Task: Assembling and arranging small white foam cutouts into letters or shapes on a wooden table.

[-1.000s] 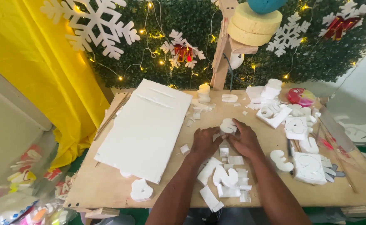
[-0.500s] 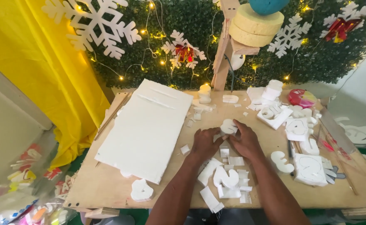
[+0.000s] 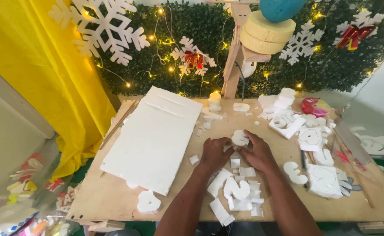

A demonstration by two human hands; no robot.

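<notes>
Both of my hands work a small white foam cut-out (image 3: 239, 137) at the middle of the wooden table (image 3: 113, 201). My left hand (image 3: 216, 153) grips its left side with the fingers curled. My right hand (image 3: 256, 151) pinches its right edge. Just below the hands lie several white foam scraps and a curved foam shape (image 3: 237, 190). The underside of the cut-out is hidden by my fingers.
A large white foam sheet (image 3: 155, 137) lies to the left. Foam shapes and marked blocks (image 3: 323, 179) crowd the right side, with a pink roll (image 3: 315, 106) behind. A wooden stand (image 3: 233, 57) carries yellow foam discs. Behind it are a lit green hedge wall, white snowflakes and a yellow curtain (image 3: 39, 78).
My hands stay on the foam cut-out with only slight finger shifts. Nothing else on the table has moved.
</notes>
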